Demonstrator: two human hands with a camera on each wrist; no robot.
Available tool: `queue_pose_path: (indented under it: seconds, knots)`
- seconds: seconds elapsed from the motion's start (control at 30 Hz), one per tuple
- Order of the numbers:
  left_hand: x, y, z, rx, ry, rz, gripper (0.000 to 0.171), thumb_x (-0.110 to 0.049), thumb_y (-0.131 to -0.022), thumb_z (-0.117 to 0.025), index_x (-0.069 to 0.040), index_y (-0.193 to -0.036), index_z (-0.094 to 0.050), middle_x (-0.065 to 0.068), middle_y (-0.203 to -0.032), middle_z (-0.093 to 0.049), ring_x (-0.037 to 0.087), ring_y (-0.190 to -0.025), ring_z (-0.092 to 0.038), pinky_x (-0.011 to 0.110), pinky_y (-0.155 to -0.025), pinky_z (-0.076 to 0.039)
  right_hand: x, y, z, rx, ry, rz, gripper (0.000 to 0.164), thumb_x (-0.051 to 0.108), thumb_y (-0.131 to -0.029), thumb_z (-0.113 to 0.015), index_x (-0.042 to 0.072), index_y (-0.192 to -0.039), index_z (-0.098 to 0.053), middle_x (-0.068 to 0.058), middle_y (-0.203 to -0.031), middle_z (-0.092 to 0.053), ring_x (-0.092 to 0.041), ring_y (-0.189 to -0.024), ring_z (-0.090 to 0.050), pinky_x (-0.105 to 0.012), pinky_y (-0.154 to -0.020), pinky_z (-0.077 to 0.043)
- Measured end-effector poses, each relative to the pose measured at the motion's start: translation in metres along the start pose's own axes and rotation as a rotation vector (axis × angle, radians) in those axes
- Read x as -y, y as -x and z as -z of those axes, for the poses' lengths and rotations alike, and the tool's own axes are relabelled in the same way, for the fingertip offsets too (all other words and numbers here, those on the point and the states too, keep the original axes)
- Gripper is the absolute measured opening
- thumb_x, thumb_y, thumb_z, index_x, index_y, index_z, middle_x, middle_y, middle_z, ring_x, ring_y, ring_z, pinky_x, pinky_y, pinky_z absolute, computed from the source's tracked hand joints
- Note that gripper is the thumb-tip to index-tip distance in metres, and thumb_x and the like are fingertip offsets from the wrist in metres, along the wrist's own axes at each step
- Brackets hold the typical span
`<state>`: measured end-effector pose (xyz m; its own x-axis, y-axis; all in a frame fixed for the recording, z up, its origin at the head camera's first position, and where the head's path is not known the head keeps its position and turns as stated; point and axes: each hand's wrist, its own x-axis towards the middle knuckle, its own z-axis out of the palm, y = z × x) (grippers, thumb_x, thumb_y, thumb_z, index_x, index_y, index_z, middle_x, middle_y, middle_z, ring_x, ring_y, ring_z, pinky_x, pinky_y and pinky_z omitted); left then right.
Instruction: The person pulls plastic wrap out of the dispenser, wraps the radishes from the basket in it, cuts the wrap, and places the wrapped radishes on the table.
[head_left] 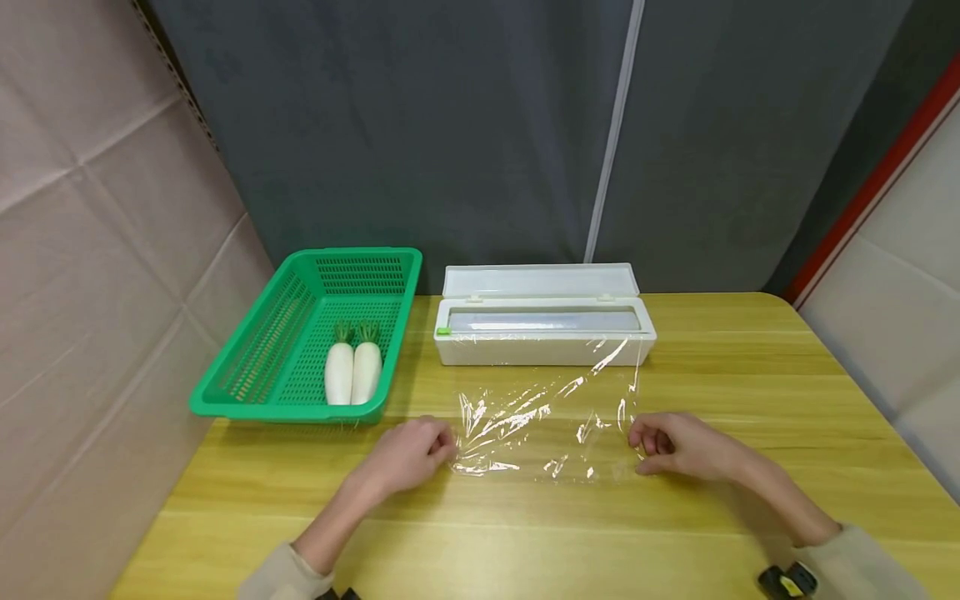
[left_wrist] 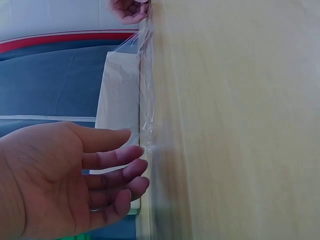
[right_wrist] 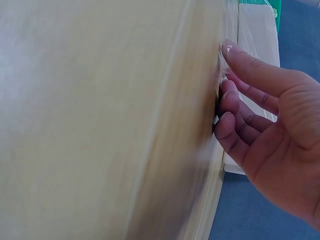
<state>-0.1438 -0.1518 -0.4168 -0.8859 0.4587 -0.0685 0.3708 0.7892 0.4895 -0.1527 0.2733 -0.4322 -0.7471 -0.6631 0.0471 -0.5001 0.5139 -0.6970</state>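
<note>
A sheet of clear plastic wrap [head_left: 525, 417] stretches forward from a white wrap dispenser box [head_left: 547, 350], wrinkled and shiny. My left hand [head_left: 416, 450] holds its near left corner with thumb and forefinger. In the left wrist view the film [left_wrist: 146, 100] runs from those fingertips toward the other hand. My right hand [head_left: 686, 446] pinches the right edge, other fingers curled; in the right wrist view a bit of film lies at the thumb tip [right_wrist: 231, 49]. The dispenser's lid [head_left: 540, 281] stands raised at the back, with the roll [head_left: 543, 321] showing inside.
A green plastic basket [head_left: 281, 411] stands at the left of the wooden table [head_left: 495, 550], with two white radishes [head_left: 352, 373] in it. A small green slider [head_left: 444, 331] sits at the dispenser's left end. Behind the table hangs a dark grey curtain [head_left: 420, 133].
</note>
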Motion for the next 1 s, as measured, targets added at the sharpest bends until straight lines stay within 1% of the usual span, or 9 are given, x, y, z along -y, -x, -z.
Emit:
queue_pose_path:
  seconds: [0.13, 0.23, 0.37, 0.47, 0.63, 0.73, 0.9, 1.0]
  knots:
    - [0.001, -0.001, 0.003, -0.026, 0.011, -0.001, 0.007, -0.015, -0.096, -0.068, -0.009, -0.092, -0.069, -0.007, -0.081, -0.06, 0.008, -0.071, -0.054, 0.025, -0.064, -0.05, -0.003, 0.001, 0.0, 0.001, 0.002, 0.019, 0.023, 0.018, -0.087, -0.081, 0.011, -0.097, -0.062, 0.011, -0.076, -0.053, 0.0, -0.067, -0.049, -0.021, -0.057, -0.045]
    - [0.0, -0.001, 0.007, -0.058, 0.018, -0.018, 0.007, -0.013, -0.096, -0.067, -0.006, -0.093, -0.069, -0.006, -0.08, -0.059, 0.008, -0.071, -0.053, 0.024, -0.063, -0.05, -0.005, 0.001, -0.001, 0.004, -0.003, 0.029, 0.023, 0.018, -0.087, -0.081, 0.011, -0.097, -0.061, 0.011, -0.076, -0.052, 0.0, -0.067, -0.048, -0.021, -0.056, -0.046]
    - [-0.002, -0.003, 0.012, -0.116, 0.039, -0.048, 0.006, -0.011, -0.097, -0.067, -0.005, -0.094, -0.068, -0.007, -0.077, -0.057, 0.008, -0.068, -0.052, 0.023, -0.06, -0.049, -0.007, 0.001, -0.003, -0.002, -0.017, 0.042, 0.024, 0.018, -0.087, -0.081, 0.011, -0.098, -0.061, 0.01, -0.077, -0.053, 0.001, -0.066, -0.048, -0.021, -0.055, -0.046]
    - [-0.003, -0.004, 0.019, -0.166, 0.062, -0.067, 0.006, -0.011, -0.096, -0.068, -0.005, -0.095, -0.068, -0.008, -0.077, -0.057, 0.008, -0.068, -0.053, 0.022, -0.06, -0.05, -0.009, 0.001, -0.004, -0.011, -0.035, 0.052, 0.024, 0.019, -0.087, -0.081, 0.011, -0.1, -0.061, 0.008, -0.077, -0.053, 0.0, -0.065, -0.047, -0.021, -0.054, -0.045]
    - [-0.005, -0.004, 0.032, -0.259, 0.116, -0.109, 0.004, -0.009, -0.098, -0.066, -0.006, -0.099, -0.068, -0.007, -0.084, -0.059, 0.01, -0.075, -0.055, 0.024, -0.066, -0.052, -0.011, 0.001, -0.007, -0.009, -0.066, 0.055, 0.025, 0.019, -0.088, -0.08, 0.011, -0.102, -0.061, 0.003, -0.077, -0.054, -0.001, -0.065, -0.046, -0.02, -0.054, -0.044]
    - [-0.004, -0.004, 0.038, -0.32, 0.14, -0.155, 0.005, -0.007, -0.098, -0.065, -0.006, -0.102, -0.067, -0.005, -0.088, -0.059, 0.01, -0.08, -0.055, 0.024, -0.068, -0.052, -0.012, 0.001, -0.007, -0.004, -0.074, 0.043, 0.025, 0.02, -0.088, -0.08, 0.012, -0.102, -0.061, 0.002, -0.078, -0.054, -0.002, -0.065, -0.046, -0.021, -0.054, -0.044]
    - [0.0, -0.005, 0.046, -0.449, 0.168, -0.245, 0.008, -0.004, -0.098, -0.065, -0.005, -0.105, -0.067, 0.0, -0.094, -0.06, 0.011, -0.084, -0.055, 0.026, -0.069, -0.053, -0.01, 0.002, -0.005, 0.004, -0.083, 0.007, 0.026, 0.021, -0.088, -0.08, 0.011, -0.102, -0.061, 0.003, -0.078, -0.054, -0.002, -0.066, -0.046, -0.021, -0.055, -0.044]
    - [0.004, -0.006, 0.051, -0.53, 0.18, -0.284, 0.01, 0.0, -0.096, -0.066, -0.003, -0.106, -0.066, 0.005, -0.098, -0.061, 0.013, -0.085, -0.056, 0.027, -0.07, -0.053, -0.009, 0.002, -0.004, 0.006, -0.081, -0.004, 0.026, 0.021, -0.087, -0.081, 0.011, -0.101, -0.061, 0.002, -0.078, -0.054, -0.002, -0.066, -0.046, -0.021, -0.055, -0.043]
